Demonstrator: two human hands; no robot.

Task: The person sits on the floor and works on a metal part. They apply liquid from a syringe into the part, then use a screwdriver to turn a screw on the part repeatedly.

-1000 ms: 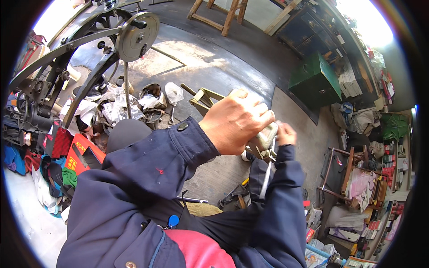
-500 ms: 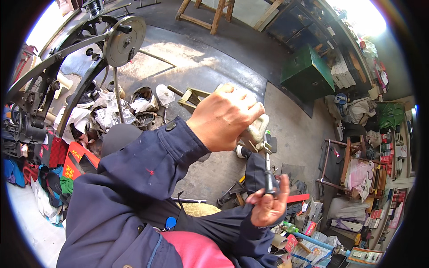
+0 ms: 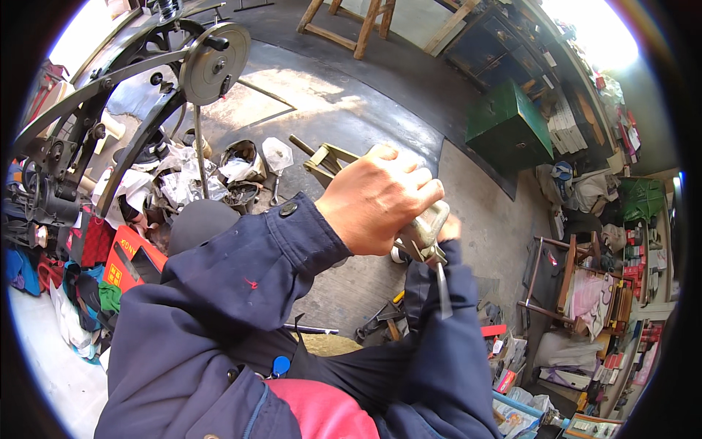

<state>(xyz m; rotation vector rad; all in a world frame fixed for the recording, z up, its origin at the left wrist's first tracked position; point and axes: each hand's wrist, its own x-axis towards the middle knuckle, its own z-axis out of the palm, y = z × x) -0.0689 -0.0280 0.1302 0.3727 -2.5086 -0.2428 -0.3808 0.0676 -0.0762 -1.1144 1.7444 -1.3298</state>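
My left hand (image 3: 380,201) is wrapped around a metal tool with a pale, rounded cast body (image 3: 425,228). Past the knuckles, a brass-coloured metal frame (image 3: 330,159) with a short rod sticks out on the far left side; I cannot tell whether it belongs to the same tool. From the tool's near end a thin shiny strip (image 3: 444,291), smeared by motion, points down over my right sleeve. My right hand (image 3: 451,228) is just beyond the cast body, mostly hidden by it, and its fingers do not show clearly.
A black cast-iron machine with a round wheel (image 3: 214,64) stands at the left. Bags and shoes (image 3: 175,175) lie below it, near a red box (image 3: 131,260). A green box (image 3: 510,124) is at the far right, with a wooden-framed stool (image 3: 563,278) and crowded shelves nearer.
My right hand has left the dark handle below the tool and moved up and away behind the cast body. My left hand keeps its grip. The view has shifted slightly.
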